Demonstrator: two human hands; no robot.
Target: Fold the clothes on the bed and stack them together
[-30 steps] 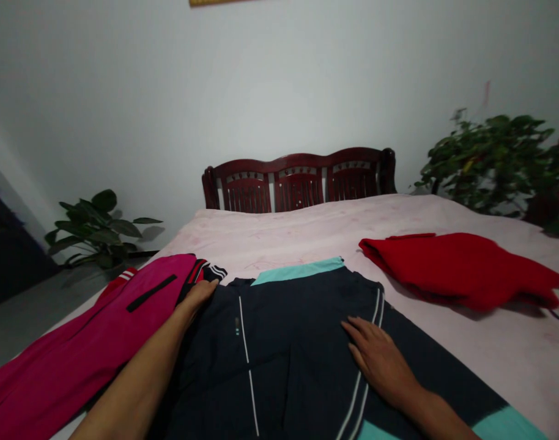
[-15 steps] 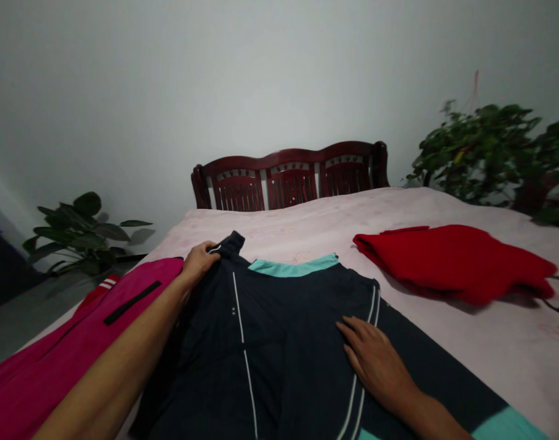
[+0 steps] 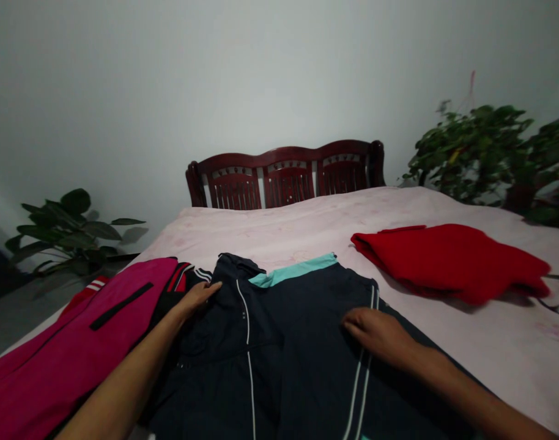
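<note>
left hand [image 3: 197,298] — on dark jacket [image 3: 307,324] | right hand [image 3: 369,330] — at its white stripes [image 3: 355,388]

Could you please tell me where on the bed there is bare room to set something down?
A wide bare patch of pink sheet lies between the headboard and the dark jacket. Another lies on the near side of the red garment, right of that jacket. It is crowded at left, where the magenta garment meets the dark jacket by the left hand.
</note>
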